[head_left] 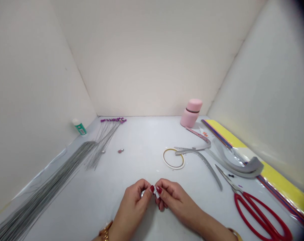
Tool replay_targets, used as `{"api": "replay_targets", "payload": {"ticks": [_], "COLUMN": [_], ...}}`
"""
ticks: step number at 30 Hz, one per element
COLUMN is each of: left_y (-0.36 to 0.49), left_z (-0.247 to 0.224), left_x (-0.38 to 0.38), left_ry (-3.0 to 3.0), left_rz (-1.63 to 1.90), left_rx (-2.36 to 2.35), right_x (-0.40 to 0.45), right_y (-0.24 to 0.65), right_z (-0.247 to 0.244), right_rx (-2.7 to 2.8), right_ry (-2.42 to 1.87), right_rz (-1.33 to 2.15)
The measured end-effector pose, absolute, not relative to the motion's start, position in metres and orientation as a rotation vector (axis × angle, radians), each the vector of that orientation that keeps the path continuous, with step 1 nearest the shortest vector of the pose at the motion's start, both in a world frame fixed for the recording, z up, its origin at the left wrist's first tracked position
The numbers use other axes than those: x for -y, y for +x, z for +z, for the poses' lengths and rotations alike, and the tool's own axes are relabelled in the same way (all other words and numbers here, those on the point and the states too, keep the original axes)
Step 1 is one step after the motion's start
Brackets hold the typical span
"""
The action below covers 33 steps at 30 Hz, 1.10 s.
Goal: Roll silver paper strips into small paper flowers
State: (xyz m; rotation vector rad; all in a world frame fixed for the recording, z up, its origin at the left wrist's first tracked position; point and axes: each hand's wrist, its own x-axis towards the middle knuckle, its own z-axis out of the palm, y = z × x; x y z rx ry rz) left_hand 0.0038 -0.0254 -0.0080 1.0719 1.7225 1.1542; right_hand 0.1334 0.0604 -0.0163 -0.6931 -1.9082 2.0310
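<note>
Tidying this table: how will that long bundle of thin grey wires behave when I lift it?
The thin grey wires will probably droop and flex at their ends, given how slender and long they look. No tie shows along them, so they may slide apart. Each one likely weighs little.

Room to pass straight forward from the left hand (131,204) and right hand (178,201) across the white surface (141,134), between the long grey wires (46,180) and the paper ring (173,167). In the way rightward: curved grey strips (204,164), red-handled scissors (242,197) near the right hand, and farther back, a pink jar (191,113).
</note>
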Motion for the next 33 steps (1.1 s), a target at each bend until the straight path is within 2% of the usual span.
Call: {"api": "replay_targets", "payload": {"ticks": [4, 8, 11, 13, 19, 26, 33], "left_y": [0.004, 0.008, 0.014, 0.018, 0.019, 0.014, 0.014], "left_z": [-0.003, 0.003, 0.001, -0.005, -0.019, -0.006, -0.008], "left_x": [0.029, 0.037, 0.039, 0.036, 0.024, 0.025, 0.022], "left_ry": [1.201, 1.559, 1.691, 1.523, 0.691, 0.633, 0.543], "left_rz": [1.160, 1.497, 1.354, 1.189, 1.436, 1.456, 1.416], "left_rx": [-1.770, -1.913, -1.762, -1.633, -1.348, -1.545, -1.692], "right_x": [-0.060, -0.063, -0.065, -0.064, -0.062, -0.060, -0.055], "right_y": [0.133, 0.131, 0.130, 0.131, 0.130, 0.129, 0.133], "right_z": [-0.015, -0.017, -0.018, -0.018, -0.022, -0.019, -0.018], "right_rx": [1.887, 1.663, 1.573, 1.559, 1.642, 1.742, 2.069], "right_ry": [-0.682, -0.777, -0.795, -0.765, -0.704, -0.724, -0.676], "right_rz": [2.010, 2.051, 2.066, 2.086, 2.123, 2.116, 1.708]}}
